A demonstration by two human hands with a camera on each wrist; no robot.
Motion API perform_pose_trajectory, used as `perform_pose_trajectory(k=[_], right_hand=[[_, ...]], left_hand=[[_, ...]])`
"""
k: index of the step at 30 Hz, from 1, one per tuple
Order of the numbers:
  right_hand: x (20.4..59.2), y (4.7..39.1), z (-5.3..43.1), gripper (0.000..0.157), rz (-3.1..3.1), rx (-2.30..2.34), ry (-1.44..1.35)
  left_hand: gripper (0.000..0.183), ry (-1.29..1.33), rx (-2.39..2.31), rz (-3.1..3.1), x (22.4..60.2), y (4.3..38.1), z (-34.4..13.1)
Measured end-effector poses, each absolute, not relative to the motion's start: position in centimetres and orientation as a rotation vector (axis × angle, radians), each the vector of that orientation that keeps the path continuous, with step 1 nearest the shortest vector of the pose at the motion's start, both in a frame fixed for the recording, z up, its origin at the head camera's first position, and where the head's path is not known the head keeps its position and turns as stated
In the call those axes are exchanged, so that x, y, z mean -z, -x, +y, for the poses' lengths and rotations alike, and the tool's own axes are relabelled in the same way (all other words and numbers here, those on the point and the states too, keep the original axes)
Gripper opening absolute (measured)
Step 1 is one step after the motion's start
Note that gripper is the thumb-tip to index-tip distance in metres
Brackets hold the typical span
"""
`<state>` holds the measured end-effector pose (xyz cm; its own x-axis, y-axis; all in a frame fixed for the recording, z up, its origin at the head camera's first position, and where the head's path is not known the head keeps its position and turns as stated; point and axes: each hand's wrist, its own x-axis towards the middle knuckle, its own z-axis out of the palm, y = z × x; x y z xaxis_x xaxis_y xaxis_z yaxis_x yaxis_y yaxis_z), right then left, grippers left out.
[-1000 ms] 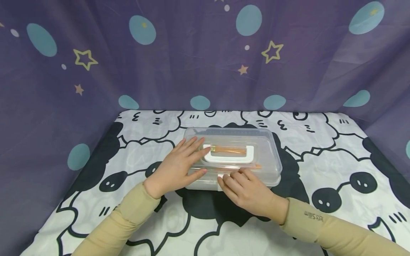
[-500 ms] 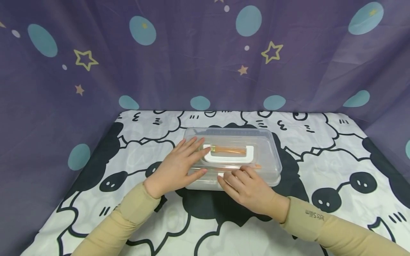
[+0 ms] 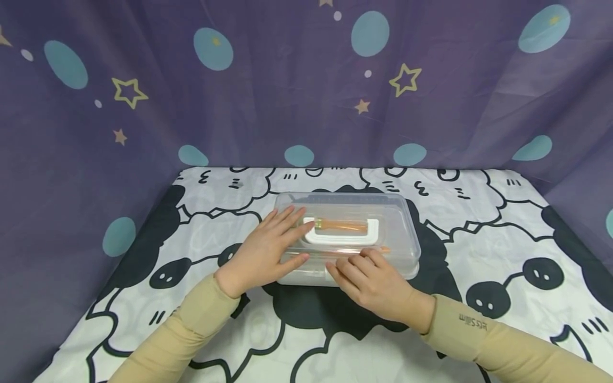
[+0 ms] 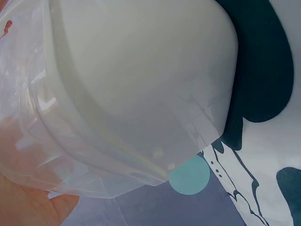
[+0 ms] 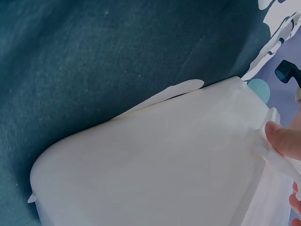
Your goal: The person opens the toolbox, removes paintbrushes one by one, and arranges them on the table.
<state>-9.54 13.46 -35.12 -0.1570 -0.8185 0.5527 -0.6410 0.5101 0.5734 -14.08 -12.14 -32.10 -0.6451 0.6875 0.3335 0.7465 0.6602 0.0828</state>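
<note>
A clear plastic storage box (image 3: 397, 223) with a white carry handle (image 3: 342, 240) on its lid lies on the cloth, lid down on its base. Spread flat, my left hand (image 3: 268, 250) rests on the left part of the lid, a fingertip by the handle. My right hand (image 3: 371, 284) is at the middle of the near side with its fingers curled over the lid's edge. In the right wrist view its thumb (image 5: 284, 140) presses the white latch (image 5: 261, 147). An orange, slender object (image 3: 347, 226) shows through the lid under the handle.
The box stands on a white cloth (image 3: 507, 234) printed with black cartoon figures. Behind and beside it hangs a purple curtain (image 3: 287, 96) with stars and blue ovals. A small dark device (image 5: 288, 71) shows at the right wrist view's edge.
My right fingers have shifted slightly at the front latch, and its white part shows less now. The left hand and the box keep their places.
</note>
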Motion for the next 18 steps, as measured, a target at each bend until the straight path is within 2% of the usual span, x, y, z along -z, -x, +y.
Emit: perform_pose_trajectory(k=[18], right_hand=[[34.63,10.41,13.81,0.038,-1.795,0.19,-1.41]], left_hand=[[0.056,1.143,0.316,-2.618,32.21,14.0,-12.17]])
